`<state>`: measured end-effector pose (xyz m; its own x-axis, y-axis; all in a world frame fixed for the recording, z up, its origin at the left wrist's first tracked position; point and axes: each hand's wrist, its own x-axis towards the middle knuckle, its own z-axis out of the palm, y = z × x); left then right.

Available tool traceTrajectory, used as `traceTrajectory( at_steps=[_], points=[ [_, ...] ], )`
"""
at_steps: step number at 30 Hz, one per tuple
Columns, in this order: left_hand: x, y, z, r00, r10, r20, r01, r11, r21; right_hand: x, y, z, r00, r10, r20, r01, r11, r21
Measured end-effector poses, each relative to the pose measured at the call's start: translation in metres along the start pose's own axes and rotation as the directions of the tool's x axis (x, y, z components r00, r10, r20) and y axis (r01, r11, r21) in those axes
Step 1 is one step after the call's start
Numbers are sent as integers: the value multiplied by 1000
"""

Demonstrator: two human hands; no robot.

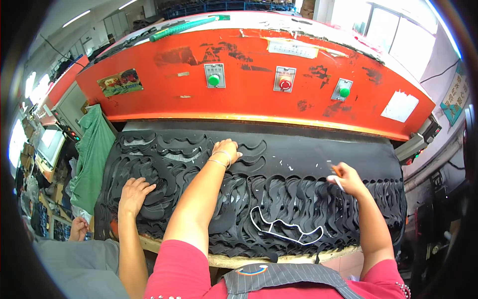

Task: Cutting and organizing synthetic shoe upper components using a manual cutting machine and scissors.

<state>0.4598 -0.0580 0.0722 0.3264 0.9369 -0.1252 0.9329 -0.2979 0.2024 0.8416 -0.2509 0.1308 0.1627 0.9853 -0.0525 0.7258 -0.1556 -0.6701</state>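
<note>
My left hand [226, 151], with a bracelet at the wrist, is closed low over the black foam-like sheet [318, 149], beside curved cut shapes [253, 148]. What its fingers hold is hidden. My right hand [350, 179] grips a small orange-handled tool [336, 171] above the sheet, its tip blurred. A white strip-like part [339, 185] shows under the fingers. Nearer me, a white-edged, curved cutting die [286, 231] lies on the heaped black cut pieces [294, 199]. Both hands are apart from it.
An orange-red press beam [239, 99] with green and red buttons spans the far side. On its top lies a green rod [189, 27]. At left, a co-worker's hand [134, 195] rests on black pieces; their other hand [78, 228] is lower. Green cloth [92, 159] hangs beside the press.
</note>
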Motion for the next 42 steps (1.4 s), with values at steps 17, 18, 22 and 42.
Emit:
traceTrajectory(
  at_steps=[17,18,22,42],
  points=[
    [29,-26,-11,982,110,153,-87,986,-145,101,-116,134,930,62,362,223,688,-691],
    [28,-29,-5,988,130,80,-113,976,-184,104,-116,132,920,62,388,257,651,-714],
    [35,-51,13,985,154,-73,-170,913,-372,122,-128,105,893,68,446,356,499,-790],
    [66,-37,26,964,219,-148,-264,837,-479,198,-127,90,695,-6,719,588,582,-562]
  ],
)
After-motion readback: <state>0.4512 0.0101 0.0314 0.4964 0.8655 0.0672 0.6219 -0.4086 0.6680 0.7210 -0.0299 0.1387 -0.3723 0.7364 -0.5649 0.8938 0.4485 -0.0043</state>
